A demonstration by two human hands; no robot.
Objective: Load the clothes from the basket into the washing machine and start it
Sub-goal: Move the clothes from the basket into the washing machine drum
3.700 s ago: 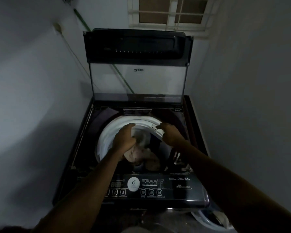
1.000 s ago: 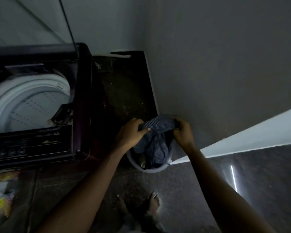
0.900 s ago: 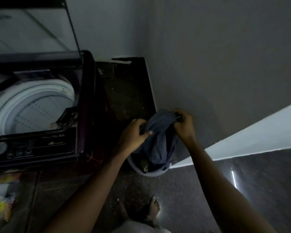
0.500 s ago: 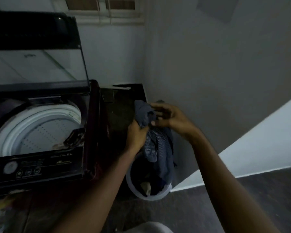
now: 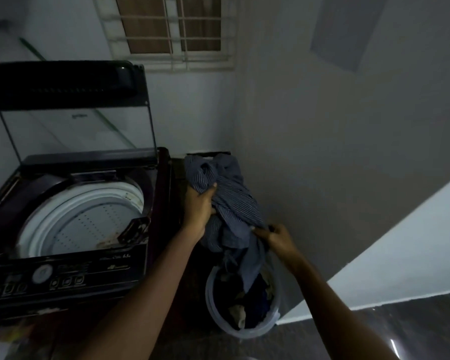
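A blue striped shirt [image 5: 231, 201] hangs bunched above the round grey basket [image 5: 213, 307], which stands on the floor at the right of the washing machine [image 5: 151, 261]. My left hand [image 5: 199, 206] grips the shirt near its top. My right hand [image 5: 278, 239] pinches a lower fold at its right side. The shirt's tail still dangles into the basket, where more dark clothes lie. The machine's lid [image 5: 70, 113] stands open and its white drum [image 5: 86, 219] shows.
A grey wall [image 5: 335, 152] runs close along the right of the basket. The control panel [image 5: 57, 276] faces me at the machine's front. A barred window [image 5: 172, 29] sits high on the back wall. The floor is dark.
Both hands lifted the striped shirt up out of the basket. My right hand slid down from the top to a lower fold. The view rose from the floor toward the window.
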